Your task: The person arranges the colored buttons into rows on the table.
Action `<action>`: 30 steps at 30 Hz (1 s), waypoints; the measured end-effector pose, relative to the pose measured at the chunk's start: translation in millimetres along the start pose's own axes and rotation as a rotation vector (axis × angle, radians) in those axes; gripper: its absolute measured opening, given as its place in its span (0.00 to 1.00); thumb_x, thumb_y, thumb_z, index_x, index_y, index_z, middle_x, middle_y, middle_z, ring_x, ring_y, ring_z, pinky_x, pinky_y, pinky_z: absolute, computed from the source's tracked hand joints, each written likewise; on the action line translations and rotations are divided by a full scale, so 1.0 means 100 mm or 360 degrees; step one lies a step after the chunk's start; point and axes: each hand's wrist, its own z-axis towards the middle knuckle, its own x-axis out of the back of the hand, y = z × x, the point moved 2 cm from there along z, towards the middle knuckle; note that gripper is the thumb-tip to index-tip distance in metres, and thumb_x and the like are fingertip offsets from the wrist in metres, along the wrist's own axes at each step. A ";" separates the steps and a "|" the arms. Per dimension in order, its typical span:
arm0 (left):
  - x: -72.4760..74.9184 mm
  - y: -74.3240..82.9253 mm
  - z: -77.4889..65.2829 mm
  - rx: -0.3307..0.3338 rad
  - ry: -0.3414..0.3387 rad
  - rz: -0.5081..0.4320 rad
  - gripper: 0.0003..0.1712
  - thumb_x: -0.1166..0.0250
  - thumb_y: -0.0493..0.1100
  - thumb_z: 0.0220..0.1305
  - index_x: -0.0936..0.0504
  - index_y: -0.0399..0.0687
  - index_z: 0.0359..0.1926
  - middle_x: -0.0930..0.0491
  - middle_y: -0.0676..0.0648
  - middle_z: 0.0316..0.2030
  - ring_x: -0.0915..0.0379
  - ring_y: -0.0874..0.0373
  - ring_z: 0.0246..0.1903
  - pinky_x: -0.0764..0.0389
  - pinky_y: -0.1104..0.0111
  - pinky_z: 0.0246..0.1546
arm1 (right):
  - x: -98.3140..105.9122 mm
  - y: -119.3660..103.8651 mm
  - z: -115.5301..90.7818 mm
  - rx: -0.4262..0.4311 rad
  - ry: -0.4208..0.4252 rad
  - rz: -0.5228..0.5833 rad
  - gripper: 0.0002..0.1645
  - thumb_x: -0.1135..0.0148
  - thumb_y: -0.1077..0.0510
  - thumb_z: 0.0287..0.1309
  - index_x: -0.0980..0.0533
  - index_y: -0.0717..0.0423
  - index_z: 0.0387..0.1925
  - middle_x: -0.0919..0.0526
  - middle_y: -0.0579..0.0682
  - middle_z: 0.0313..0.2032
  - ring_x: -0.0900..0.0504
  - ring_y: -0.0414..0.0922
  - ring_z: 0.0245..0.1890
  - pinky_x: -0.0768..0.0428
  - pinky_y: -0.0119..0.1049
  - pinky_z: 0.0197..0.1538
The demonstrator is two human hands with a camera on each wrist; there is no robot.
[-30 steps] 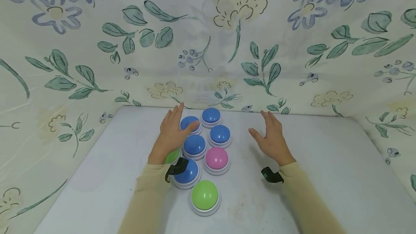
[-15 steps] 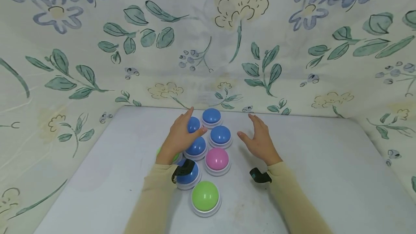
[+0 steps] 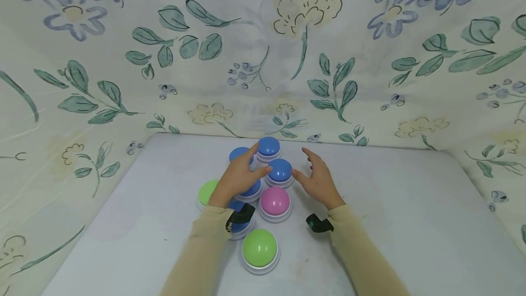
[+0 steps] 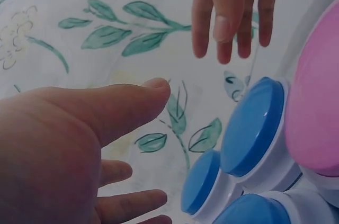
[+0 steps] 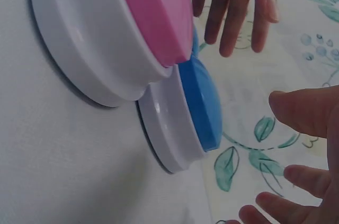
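Observation:
A cluster of push buttons with domed tops and white bases stands on the white table. My left hand [image 3: 238,177] is held over its left part, fingers loosely extended and thumb out, partly hiding a blue button [image 3: 252,190]. Between my hands are a blue button [image 3: 280,169] and, farther back, another blue button [image 3: 269,146]. My right hand [image 3: 318,182] hovers just right of them, fingers slightly bent, palm facing the left hand. Both wrist views show gaps between the hands and the buttons. A pink button [image 3: 275,201] lies nearer, between the wrists. Neither hand holds anything.
A green button [image 3: 259,248] stands at the front of the cluster, another green button [image 3: 207,192] at its left. A blue button [image 3: 240,228] is partly covered by the left wrist's camera. Behind the table [image 3: 394,186] hangs a flower-patterned cloth [image 3: 263,35].
Both hands have come closer together, the left moving right over the blue buttons and the right moving left. The buttons have stayed in place.

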 end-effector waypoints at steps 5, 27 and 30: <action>-0.06 -0.03 0.05 -0.0058 -0.0030 0.0059 0.45 0.35 0.55 0.67 0.42 0.41 0.77 0.37 0.38 0.73 0.41 0.39 0.71 0.36 0.44 0.69 | -0.06 0.03 0.01 -0.0046 -0.0058 0.0072 0.44 0.34 0.52 0.63 0.41 0.57 0.75 0.36 0.61 0.72 0.33 0.60 0.68 0.29 0.56 0.67; -0.25 -0.03 0.13 -0.0057 -0.0146 0.0184 0.40 0.28 0.43 0.62 0.32 0.45 0.73 0.28 0.40 0.67 0.31 0.43 0.66 0.30 0.50 0.66 | -0.23 0.15 0.01 -0.0155 -0.0213 0.0148 0.40 0.34 0.57 0.63 0.37 0.53 0.74 0.31 0.58 0.70 0.26 0.59 0.63 0.25 0.54 0.64; -0.27 -0.02 0.14 -0.0066 -0.0145 0.0219 0.39 0.28 0.42 0.63 0.31 0.43 0.72 0.27 0.40 0.66 0.30 0.43 0.65 0.30 0.50 0.66 | -0.25 0.16 0.00 -0.0150 -0.0234 0.0138 0.39 0.34 0.58 0.63 0.36 0.54 0.74 0.28 0.59 0.67 0.24 0.58 0.60 0.24 0.53 0.63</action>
